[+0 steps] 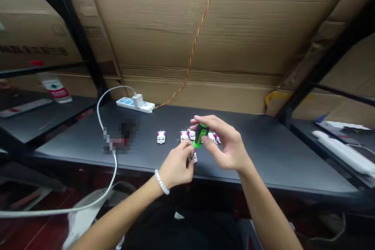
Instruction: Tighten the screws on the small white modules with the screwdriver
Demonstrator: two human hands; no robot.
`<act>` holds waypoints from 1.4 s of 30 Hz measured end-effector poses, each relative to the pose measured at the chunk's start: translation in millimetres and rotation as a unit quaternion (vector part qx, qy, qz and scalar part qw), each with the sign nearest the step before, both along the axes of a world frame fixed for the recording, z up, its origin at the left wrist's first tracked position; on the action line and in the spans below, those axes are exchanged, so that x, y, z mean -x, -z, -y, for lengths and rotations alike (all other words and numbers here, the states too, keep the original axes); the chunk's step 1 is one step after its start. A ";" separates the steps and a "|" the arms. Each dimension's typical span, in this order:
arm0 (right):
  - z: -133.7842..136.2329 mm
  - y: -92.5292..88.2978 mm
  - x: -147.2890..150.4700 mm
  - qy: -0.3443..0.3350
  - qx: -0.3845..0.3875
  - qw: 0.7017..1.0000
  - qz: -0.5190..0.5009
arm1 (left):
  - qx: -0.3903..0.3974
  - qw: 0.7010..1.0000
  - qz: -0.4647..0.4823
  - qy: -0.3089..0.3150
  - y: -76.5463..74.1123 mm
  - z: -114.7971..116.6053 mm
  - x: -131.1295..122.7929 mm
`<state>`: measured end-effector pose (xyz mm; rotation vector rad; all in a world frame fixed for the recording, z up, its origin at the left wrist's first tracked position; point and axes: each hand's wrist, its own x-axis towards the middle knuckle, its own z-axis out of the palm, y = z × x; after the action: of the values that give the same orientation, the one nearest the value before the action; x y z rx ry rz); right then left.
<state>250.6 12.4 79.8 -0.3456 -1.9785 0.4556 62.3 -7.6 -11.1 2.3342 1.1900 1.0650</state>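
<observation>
Item: we are gripping a green-handled screwdriver (200, 134) in our right hand (225, 144), pinching a small white circuit module (193, 158) in our left hand (176, 166); more modules (161, 137) are lying farther along the black bench (263, 152).

Green-and-black screwdriver (200, 136), tilted tip-down, white circuit modules (184, 136)

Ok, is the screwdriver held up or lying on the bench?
Held up: the right hand grips its green-and-black handle above the black bench.

Dark bench (278, 152) holds small white modules (161, 137).
</observation>
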 end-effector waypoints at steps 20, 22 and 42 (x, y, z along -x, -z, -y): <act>4.3 -0.7 -6.7 0.046 -0.020 0.999 0.005 | 0.009 0.999 0.002 0.049 -0.9 1.7 -6.0; 4.0 -0.5 -6.6 0.029 -0.007 1.000 0.001 | 0.011 0.999 0.000 0.048 -1.2 1.8 -5.9; 3.5 -1.0 -6.3 0.049 -0.010 0.999 -0.012 | 0.027 0.999 0.017 0.042 -0.9 3.1 -8.3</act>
<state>256.9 9.0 80.7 -0.4200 -1.9318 0.3767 70.7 -10.7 -10.2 2.2942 1.0843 1.0287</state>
